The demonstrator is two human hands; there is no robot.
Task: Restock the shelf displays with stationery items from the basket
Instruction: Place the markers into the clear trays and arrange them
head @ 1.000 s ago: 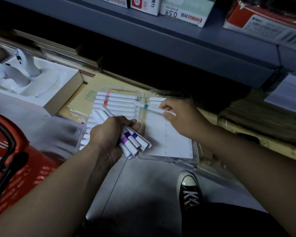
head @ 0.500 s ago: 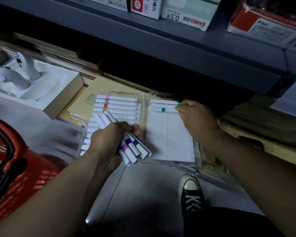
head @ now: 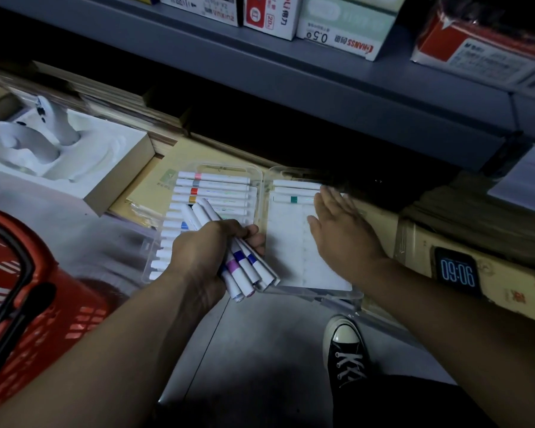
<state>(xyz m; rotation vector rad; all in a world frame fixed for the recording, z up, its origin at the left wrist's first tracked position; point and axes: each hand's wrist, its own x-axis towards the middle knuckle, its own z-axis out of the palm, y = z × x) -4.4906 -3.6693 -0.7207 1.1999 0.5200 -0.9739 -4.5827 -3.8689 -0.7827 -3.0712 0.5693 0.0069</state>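
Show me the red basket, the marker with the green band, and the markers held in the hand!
red basket [head: 84,316], head view, its slotted side wall.
marker with the green band [head: 294,199], head view, the green band.
held markers [head: 246,270], head view, white barrel past a blue band.

Dim, underexposed light with a cold blue-grey cast. The gap beneath the shelf [head: 322,88] falls to solid black, and a broad shadow darkens the floor [head: 260,350] along the bottom of the frame. White markers [head: 217,180] and a white foam tray [head: 59,156] are the brightest areas; a clock display [head: 457,271] glows pale blue. The right hand [head: 337,233] smears with motion blur at its fingertips [head: 325,196]. The red basket [head: 44,304] is soft at the left edge, where the wide lens bends straight lines.
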